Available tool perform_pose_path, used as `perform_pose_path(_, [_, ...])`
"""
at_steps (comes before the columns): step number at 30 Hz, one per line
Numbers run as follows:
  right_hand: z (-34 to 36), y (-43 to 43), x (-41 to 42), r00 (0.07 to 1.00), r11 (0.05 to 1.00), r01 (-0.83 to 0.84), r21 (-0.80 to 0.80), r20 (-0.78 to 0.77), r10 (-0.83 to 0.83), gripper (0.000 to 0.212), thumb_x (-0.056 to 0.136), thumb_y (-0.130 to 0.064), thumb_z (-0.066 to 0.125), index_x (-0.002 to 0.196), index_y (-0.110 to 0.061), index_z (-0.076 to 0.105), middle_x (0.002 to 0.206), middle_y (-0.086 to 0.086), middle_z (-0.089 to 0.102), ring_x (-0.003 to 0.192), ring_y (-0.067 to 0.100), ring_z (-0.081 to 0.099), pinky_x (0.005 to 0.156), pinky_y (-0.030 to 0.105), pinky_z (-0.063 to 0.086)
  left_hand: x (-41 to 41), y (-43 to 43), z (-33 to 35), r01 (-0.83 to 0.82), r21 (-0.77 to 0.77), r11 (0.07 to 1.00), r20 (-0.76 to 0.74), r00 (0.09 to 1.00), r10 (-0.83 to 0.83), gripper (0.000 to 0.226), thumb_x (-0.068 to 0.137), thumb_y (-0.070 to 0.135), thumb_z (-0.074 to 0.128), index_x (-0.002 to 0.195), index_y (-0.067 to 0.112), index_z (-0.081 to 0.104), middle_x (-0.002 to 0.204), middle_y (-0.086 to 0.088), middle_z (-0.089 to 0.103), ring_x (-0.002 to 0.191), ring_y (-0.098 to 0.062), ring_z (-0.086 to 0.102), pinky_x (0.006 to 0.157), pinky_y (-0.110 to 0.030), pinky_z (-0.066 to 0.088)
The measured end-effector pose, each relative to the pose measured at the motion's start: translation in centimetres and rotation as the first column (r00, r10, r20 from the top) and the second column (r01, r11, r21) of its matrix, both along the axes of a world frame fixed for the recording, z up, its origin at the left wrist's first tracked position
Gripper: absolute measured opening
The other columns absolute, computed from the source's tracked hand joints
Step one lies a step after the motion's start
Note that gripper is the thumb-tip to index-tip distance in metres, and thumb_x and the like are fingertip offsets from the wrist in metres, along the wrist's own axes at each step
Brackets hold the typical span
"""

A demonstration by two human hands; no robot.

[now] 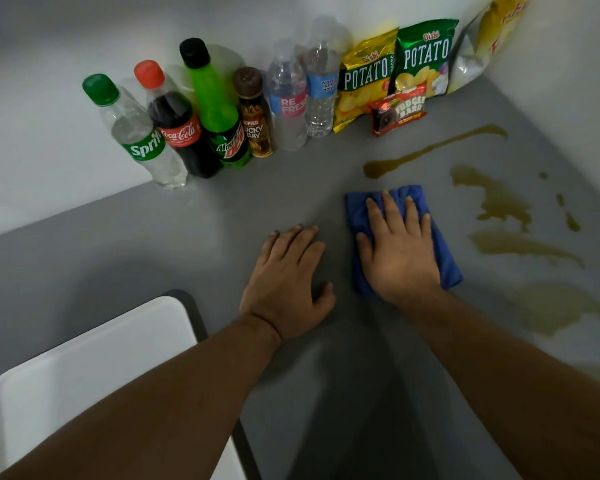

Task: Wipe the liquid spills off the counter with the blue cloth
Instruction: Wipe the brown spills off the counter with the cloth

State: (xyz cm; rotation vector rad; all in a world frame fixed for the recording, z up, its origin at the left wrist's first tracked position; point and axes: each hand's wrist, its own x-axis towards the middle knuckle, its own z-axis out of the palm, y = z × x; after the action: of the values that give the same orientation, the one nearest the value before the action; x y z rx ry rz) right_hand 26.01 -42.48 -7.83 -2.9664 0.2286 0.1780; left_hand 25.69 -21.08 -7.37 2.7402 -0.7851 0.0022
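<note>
A folded blue cloth (447, 258) lies on the grey counter (187, 237) at centre right. My right hand (400, 251) presses flat on top of it, fingers spread. My left hand (288, 282) rests palm down on the bare counter just left of the cloth, holding nothing. A long brownish-yellow streak of liquid (430, 148) runs beyond the cloth. Wider blotches of the same liquid (499, 202) spread to the right of the cloth, with fainter smears (561, 306) nearer the front right.
Along the back wall stand several bottles: Sprite (136, 133), Coca-Cola (177, 123), Mountain Dew (219, 105), a coffee drink (255, 114) and two water bottles (288, 98). Snack bags (395, 67) lean at the back right corner. A white tray (84, 368) sits at front left.
</note>
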Motion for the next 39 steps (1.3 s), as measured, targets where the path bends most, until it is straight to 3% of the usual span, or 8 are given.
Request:
perform_pose_path(6, [0.7,-5.9,-3.7,0.934,0.935,-0.355,0.016,-0.029,0.356,0.063,0.105,-0.06,0.026,0.163,-0.036,0.022,0.171,-0.008,0.019,0.16,0.023,0.008,0.129,0.046,0.006,0.0,0.0,0.1,0.003,-0.04,0.999,0.009,1.0,-0.003,0.064,0.085,0.047,0.062,0.138,0.011,0.059,0.156,-0.01,0.05,0.146,-0.034,0.043,0.123,-0.058,0.03])
perform_pose_path(9, [0.7,-6.0,-2.2,0.975,0.975,-0.224,0.007,-0.01,0.224,0.064,0.103,-0.06,0.024,0.162,-0.037,0.024,0.171,-0.007,0.02,0.159,0.028,0.012,0.128,0.053,0.01,-0.1,-0.1,0.2,0.004,-0.04,0.999,0.014,1.0,-0.003,0.064,0.084,0.046,0.063,0.137,0.011,0.06,0.155,-0.011,0.05,0.145,-0.034,0.044,0.123,-0.058,0.03])
perform_pose_path(14, [0.3,-0.6,-0.6,1.0,0.999,0.026,-0.046,-0.011,-0.026,0.066,0.106,-0.055,0.019,0.165,-0.026,0.015,0.174,0.002,0.008,0.159,0.034,0.003,0.128,0.055,0.003,0.0,0.0,0.2,0.018,-0.004,1.0,-0.001,1.0,-0.018,0.066,0.087,0.049,0.057,0.141,0.011,0.056,0.158,-0.011,0.046,0.147,-0.034,0.04,0.124,-0.058,0.028])
perform_pose_path(19, [0.5,-1.3,-6.9,0.975,0.975,-0.22,0.005,-0.019,0.22,0.062,0.108,-0.053,0.021,0.164,-0.028,0.018,0.173,-0.002,0.012,0.16,0.029,0.003,0.129,0.051,0.004,0.1,0.0,0.0,0.021,-0.011,1.0,0.019,1.0,-0.021,0.064,0.087,0.049,0.057,0.138,0.01,0.058,0.156,-0.011,0.049,0.144,-0.036,0.044,0.123,-0.058,0.03])
perform_pose_path(24, [0.8,-6.5,-10.5,0.879,0.885,-0.466,-0.007,-0.116,0.462,0.06,0.109,-0.053,0.028,0.164,-0.034,0.016,0.173,-0.01,0.008,0.16,0.021,-0.002,0.129,0.049,0.005,0.0,0.1,0.3,0.028,-0.029,0.999,0.019,0.999,-0.027,0.062,0.087,0.047,0.057,0.135,0.009,0.06,0.154,-0.012,0.051,0.141,-0.037,0.046,0.122,-0.057,0.03])
perform_pose_path(26, [1.1,-6.9,-9.9,0.903,0.907,-0.42,0.004,-0.1,0.419,0.059,0.108,-0.051,0.031,0.164,-0.035,0.019,0.172,-0.012,0.009,0.16,0.021,0.0,0.129,0.049,0.004,-0.1,0.1,0.6,0.025,-0.021,0.999,0.007,1.0,-0.025,0.063,0.087,0.048,0.056,0.136,0.008,0.059,0.154,-0.013,0.051,0.142,-0.037,0.046,0.122,-0.058,0.03])
perform_pose_path(32, [0.5,-0.8,-10.2,0.998,0.999,-0.033,-0.001,-0.045,0.032,0.062,0.108,-0.05,0.024,0.165,-0.029,0.013,0.174,-0.005,0.007,0.16,0.028,-0.001,0.128,0.052,0.0,-0.6,-0.2,1.5,0.041,0.002,0.999,-0.005,0.999,-0.041,0.063,0.087,0.044,0.055,0.136,0.004,0.059,0.155,-0.016,0.049,0.142,-0.041,0.045,0.123,-0.059,0.028])
perform_pose_path(39, [0.3,-4.5,-19.5,0.971,0.97,-0.239,0.048,-0.012,0.24,0.061,0.108,-0.056,0.029,0.163,-0.034,0.021,0.172,-0.009,0.015,0.16,0.022,0.005,0.129,0.047,0.005,-0.6,-0.3,1.2,0.06,0.005,0.998,0.035,0.998,-0.06,0.059,0.089,0.046,0.053,0.133,0.006,0.059,0.153,-0.016,0.051,0.14,-0.041,0.046,0.12,-0.06,0.032])
